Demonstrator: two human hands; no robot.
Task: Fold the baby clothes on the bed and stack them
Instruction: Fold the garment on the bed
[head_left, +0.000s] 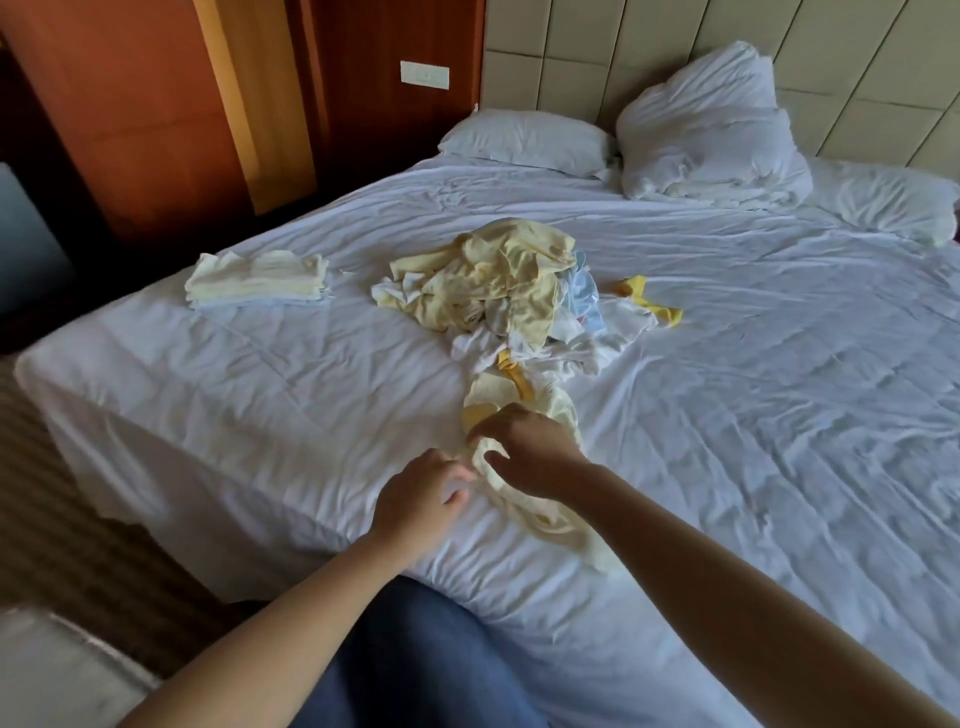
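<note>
Pinching the pale yellow garment (535, 512) with my right hand (524, 449), I have my fingers curled down over a bunched fold and my thumb tucked under it, I think so that I can draw the piece clear and spread it flat for folding. The garment lies in a long, twisted strip on the bed (727, 395). Its far end touches the loose pile (498, 280), and its near end trails under my right wrist toward the edge of the mattress. My left hand (421, 499) sits just beside it on the left. The fingers are curled and the tips are at the cloth's edge, but I cannot tell whether they have hold of it or only touch it. I judge it is there to take the opposite side so the two hands can pull the fabric open. The folded stack (257, 278) waits well apart at the far left, by the bed's edge, leaving bare sheet in front of me for folding. The pillows (706, 130) sit at the headboard.
</note>
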